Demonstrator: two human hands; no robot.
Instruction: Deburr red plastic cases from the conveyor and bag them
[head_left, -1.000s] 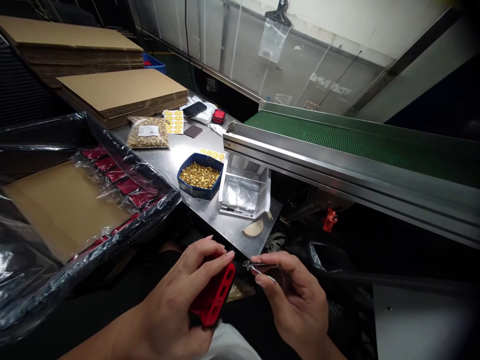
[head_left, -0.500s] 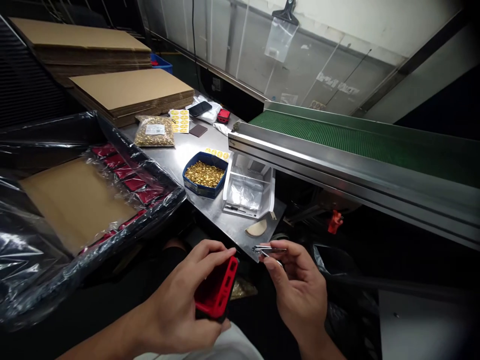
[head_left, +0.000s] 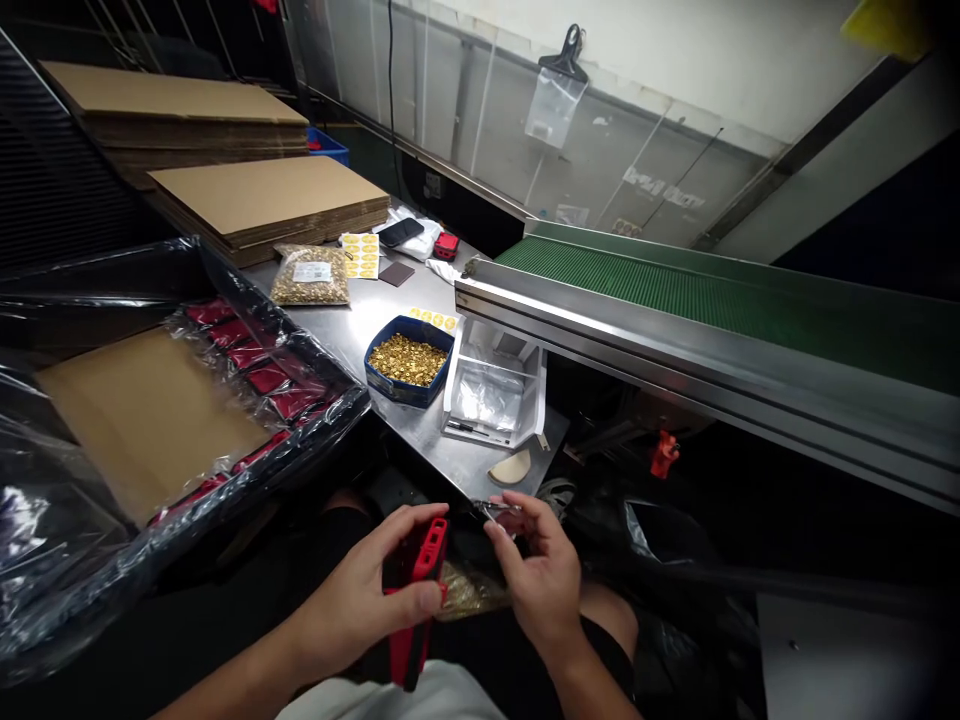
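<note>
My left hand (head_left: pixel 367 590) is closed around a red and black plastic case (head_left: pixel 420 600), its slotted red edge turned upward. Between the thumb and fingers of my right hand (head_left: pixel 544 570) is a pair of small metal nail clippers (head_left: pixel 491 508), pointing left toward the case but apart from it. Below and between my hands, a bag of gold-coloured bits (head_left: pixel 469 592) lies by my lap. Just beyond the clippers, a pale half-round piece (head_left: pixel 510 467) rests on the corner of the metal table (head_left: pixel 412 425).
A blue tray (head_left: pixel 409 395) of small gold parts stands beside a white bin (head_left: pixel 532 410) of clear bags. On the left is a plastic-lined box (head_left: pixel 352 400) with red packets. Cardboard stacks (head_left: pixel 270 195) and a filled bag (head_left: pixel 311 275) lie behind; a green conveyor (head_left: pixel 600 275) runs right.
My right hand has moved left and slightly down with the nail clippers, closer to the case. My left hand has tilted the case more upright and shifted a little left.
</note>
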